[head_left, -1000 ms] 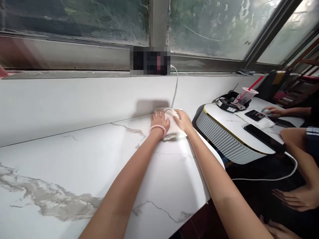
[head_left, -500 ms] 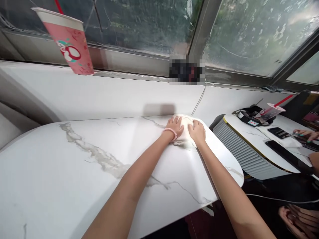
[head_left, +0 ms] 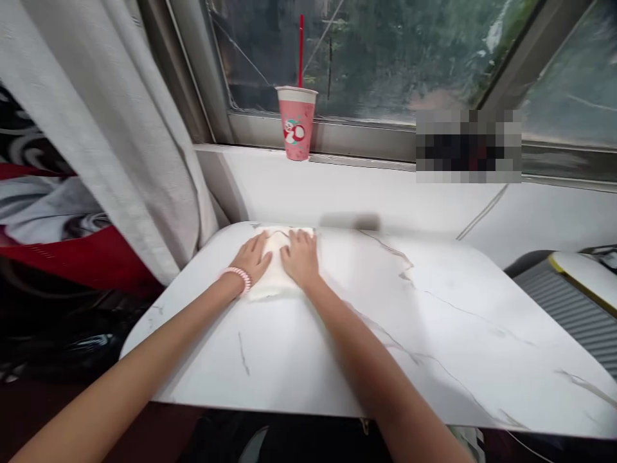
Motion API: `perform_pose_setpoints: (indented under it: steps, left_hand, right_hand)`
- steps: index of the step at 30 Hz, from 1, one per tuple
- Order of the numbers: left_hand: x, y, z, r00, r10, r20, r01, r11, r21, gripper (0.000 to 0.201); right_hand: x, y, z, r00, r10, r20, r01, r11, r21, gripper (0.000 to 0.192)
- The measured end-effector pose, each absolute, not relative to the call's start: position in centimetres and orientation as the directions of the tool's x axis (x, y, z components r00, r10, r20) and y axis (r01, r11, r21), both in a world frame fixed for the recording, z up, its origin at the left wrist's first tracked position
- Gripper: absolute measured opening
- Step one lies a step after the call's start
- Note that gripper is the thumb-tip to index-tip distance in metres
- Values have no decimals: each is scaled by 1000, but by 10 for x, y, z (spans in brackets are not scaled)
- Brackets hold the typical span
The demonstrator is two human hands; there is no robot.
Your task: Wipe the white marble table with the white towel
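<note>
A folded white cloth (head_left: 274,273) lies flat at the far left end of the white marble table (head_left: 409,321). My left hand (head_left: 251,258), with a pink bead bracelet on its wrist, presses down on the cloth's left part. My right hand (head_left: 299,256) presses on its right part, fingers spread toward the wall. The two hands lie side by side, almost touching.
A pink cup (head_left: 295,122) with a red straw stands on the window sill behind the hands. A grey curtain (head_left: 101,122) hangs at the left. A white cable (head_left: 482,212) runs down the wall. A second ribbed-edge table (head_left: 573,289) sits at the right.
Both hands slid the cloth along the table from its right end to its far left end. The view swung left with them, so the neighbouring table and other people's hands left the frame.
</note>
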State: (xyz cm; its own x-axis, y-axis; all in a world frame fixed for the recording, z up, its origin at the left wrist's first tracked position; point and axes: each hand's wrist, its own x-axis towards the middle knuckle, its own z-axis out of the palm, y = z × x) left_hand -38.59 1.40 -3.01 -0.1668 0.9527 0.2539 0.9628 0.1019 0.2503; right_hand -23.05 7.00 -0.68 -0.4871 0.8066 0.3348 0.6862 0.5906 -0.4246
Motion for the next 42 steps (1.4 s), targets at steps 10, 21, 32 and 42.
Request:
perform_pose_setpoints:
  steps: [10, 21, 32, 42]
  left_hand:
    - [-457, -53, -24, -572, 796, 199, 807, 503, 309, 57]
    - [-333, -22, -20, -569, 806, 165, 789, 478, 387, 83]
    - [-66, 92, -10, -106, 992, 69, 924, 73, 374, 84]
    - [103, 86, -7, 306, 947, 99, 849, -318, 422, 80]
  right_hand:
    - [-315, 36, -11, -756, 567, 327, 387, 790, -476, 49]
    - [-215, 87, -5, -809, 531, 252, 348, 779, -523, 49]
    - [78, 155, -6, -536, 788, 302, 689, 616, -383, 50]
    - [250, 80, -9, -30, 958, 284, 939, 125, -321, 50]
